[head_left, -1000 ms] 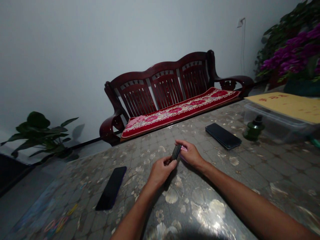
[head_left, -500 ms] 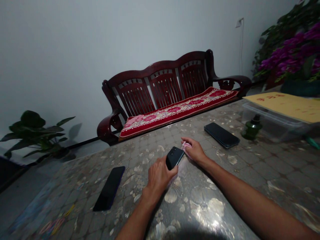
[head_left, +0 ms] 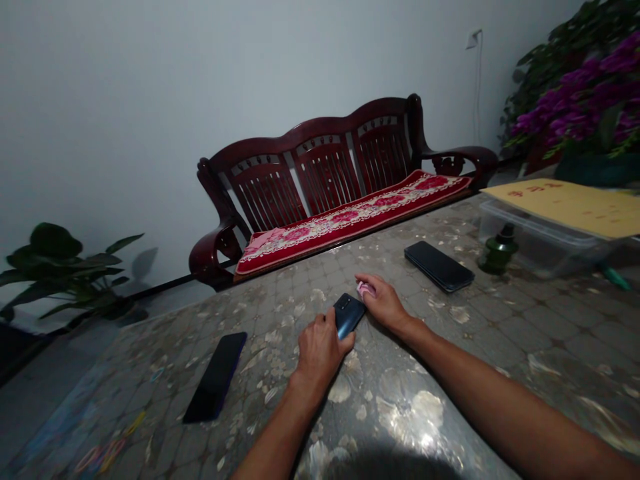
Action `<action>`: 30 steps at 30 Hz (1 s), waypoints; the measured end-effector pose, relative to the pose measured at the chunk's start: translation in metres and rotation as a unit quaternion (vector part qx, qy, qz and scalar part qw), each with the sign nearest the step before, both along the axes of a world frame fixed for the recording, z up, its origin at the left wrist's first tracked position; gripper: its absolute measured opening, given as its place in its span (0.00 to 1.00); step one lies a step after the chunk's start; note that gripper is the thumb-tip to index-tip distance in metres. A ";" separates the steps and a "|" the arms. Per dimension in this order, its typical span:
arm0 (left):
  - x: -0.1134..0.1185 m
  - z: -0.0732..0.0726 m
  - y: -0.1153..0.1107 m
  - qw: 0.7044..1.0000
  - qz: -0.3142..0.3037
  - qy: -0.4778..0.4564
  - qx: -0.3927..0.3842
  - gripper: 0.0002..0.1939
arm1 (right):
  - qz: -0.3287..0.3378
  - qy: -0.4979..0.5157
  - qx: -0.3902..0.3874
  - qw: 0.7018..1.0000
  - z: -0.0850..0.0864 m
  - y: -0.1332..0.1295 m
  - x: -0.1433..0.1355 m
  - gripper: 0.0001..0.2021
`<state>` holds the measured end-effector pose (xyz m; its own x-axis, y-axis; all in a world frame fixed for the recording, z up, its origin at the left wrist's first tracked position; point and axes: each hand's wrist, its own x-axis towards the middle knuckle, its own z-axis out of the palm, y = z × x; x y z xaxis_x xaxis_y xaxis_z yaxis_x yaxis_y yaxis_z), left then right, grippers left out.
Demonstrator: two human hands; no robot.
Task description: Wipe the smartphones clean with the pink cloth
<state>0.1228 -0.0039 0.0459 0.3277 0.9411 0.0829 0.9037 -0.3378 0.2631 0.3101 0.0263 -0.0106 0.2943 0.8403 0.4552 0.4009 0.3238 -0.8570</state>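
My left hand (head_left: 320,348) grips a dark smartphone (head_left: 350,313) by its lower part, thumb on one side and fingers on the other. The phone's back with its camera strip faces up, close to the tabletop. Just to its right, my right hand (head_left: 384,301) is closed on a small pink cloth (head_left: 366,289), most of it hidden in the fingers. A second phone (head_left: 217,377), with a purple edge, lies screen up to the left. Another dark phone (head_left: 439,265) rests farther off to the right.
A green bottle (head_left: 499,252) stands beside a clear plastic box (head_left: 540,250) topped with a yellow sheet (head_left: 570,205). Colourful bands (head_left: 107,453) lie at the left on the patterned table (head_left: 400,413). Behind it stands a wooden bench (head_left: 320,160).
The phone in my left hand has tipped flatter, so more of its back shows. My right hand, still closed on the pink cloth, has shifted slightly. The view has moved a little.
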 end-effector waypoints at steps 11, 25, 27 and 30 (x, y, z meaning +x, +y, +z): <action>0.005 0.000 -0.004 0.995 0.007 0.103 0.017 0.24 | -0.002 -0.003 -0.043 0.999 -0.006 0.002 0.003 0.24; 0.003 -0.005 -0.008 0.992 -0.001 0.117 0.045 0.18 | 0.078 -0.212 -0.037 0.973 0.007 -0.013 -0.007 0.17; 0.002 -0.005 -0.008 0.992 -0.004 0.117 0.047 0.17 | 0.088 -0.269 -0.049 0.958 0.012 -0.018 -0.008 0.15; 0.001 -0.006 -0.008 0.992 -0.007 0.112 0.051 0.18 | 0.096 -0.348 -0.066 0.930 0.023 -0.025 -0.010 0.11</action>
<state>0.1237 -0.0121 0.0396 0.3612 0.9269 0.1014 0.9309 -0.3648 0.0189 0.2996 0.0013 0.0123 -0.1945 0.9094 0.3675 0.8190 0.3567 -0.4494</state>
